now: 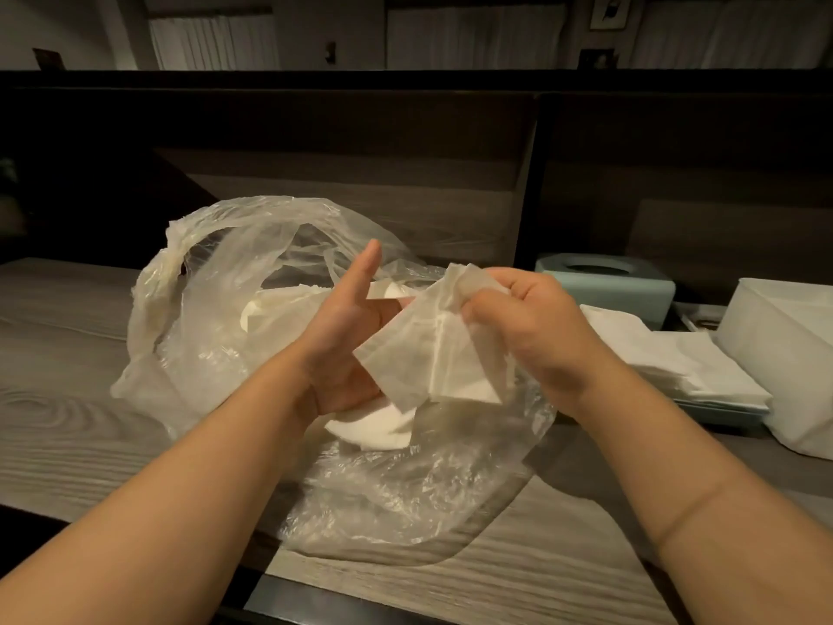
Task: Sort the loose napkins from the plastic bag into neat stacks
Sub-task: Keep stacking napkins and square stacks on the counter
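The crumpled clear plastic bag point(216, 318) on the grey wood-grain table point(58, 354) held loose white napkins point(374, 426). The right hand point(536, 327) pinched one thin napkin point(419, 358) above it; the left hand point(347, 331) lay flat beneath. A stacked napkin pile point(676, 363) sat right, near a pale-blue tissue box point(617, 281).

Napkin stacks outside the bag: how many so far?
1: a flat stack of napkins lies at the right on the tray, beside the tissue box. The white pile at the far right is unclear.

Left hand point(347, 336) flat, thumb up; right hand point(536, 327) pinching.
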Tool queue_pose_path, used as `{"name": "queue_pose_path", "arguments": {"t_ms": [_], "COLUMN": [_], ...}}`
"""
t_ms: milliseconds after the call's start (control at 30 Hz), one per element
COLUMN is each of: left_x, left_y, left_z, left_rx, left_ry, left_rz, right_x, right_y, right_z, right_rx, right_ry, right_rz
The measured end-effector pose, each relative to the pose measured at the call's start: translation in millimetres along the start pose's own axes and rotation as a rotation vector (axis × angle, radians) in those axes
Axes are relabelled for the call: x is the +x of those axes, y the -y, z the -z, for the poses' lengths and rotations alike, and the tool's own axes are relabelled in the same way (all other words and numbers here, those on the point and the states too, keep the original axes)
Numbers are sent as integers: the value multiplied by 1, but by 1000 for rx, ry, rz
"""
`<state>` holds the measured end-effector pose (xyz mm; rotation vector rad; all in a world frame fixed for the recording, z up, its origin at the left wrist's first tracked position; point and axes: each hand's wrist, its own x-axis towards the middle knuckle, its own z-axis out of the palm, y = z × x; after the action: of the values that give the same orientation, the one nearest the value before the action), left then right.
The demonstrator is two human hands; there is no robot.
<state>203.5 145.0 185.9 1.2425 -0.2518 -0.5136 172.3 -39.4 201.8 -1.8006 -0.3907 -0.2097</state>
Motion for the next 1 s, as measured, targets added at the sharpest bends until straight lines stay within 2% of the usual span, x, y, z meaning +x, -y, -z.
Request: {"name": "queue_pose_path", "arguments": {"t_ms": [67, 133, 333, 500, 633, 667, 800, 1000], "left_x": [-5, -8, -6, -3, -2, -3, -2, -2], "left_y": [1, 1, 1, 1, -1, -2, 0, 3], "left_z": [0, -2, -7, -3, -5, -4, -4, -8], "left_rx": [24, 30, 29, -112, -192, -191, -170, -125], "left_ry": [65, 103, 50, -32, -103, -99, -4, 54], "left_rz": [68, 83, 135, 123, 57, 48, 86, 71], "right_x": [0, 1, 1, 3, 2, 2, 1, -1], "right_y": [-3, -7, -8, -2, 9, 9, 5, 1], "right_z": [-3, -4, -2, -2, 2, 1, -12, -22], "right_rx": [-148, -258, -307, -143, 371, 418, 387, 356], "right_ry": [1, -69, -218, -304, -280, -253, -213, -281], "right_rz": [-38, -44, -1, -42, -186, -210, -306, -361]}}
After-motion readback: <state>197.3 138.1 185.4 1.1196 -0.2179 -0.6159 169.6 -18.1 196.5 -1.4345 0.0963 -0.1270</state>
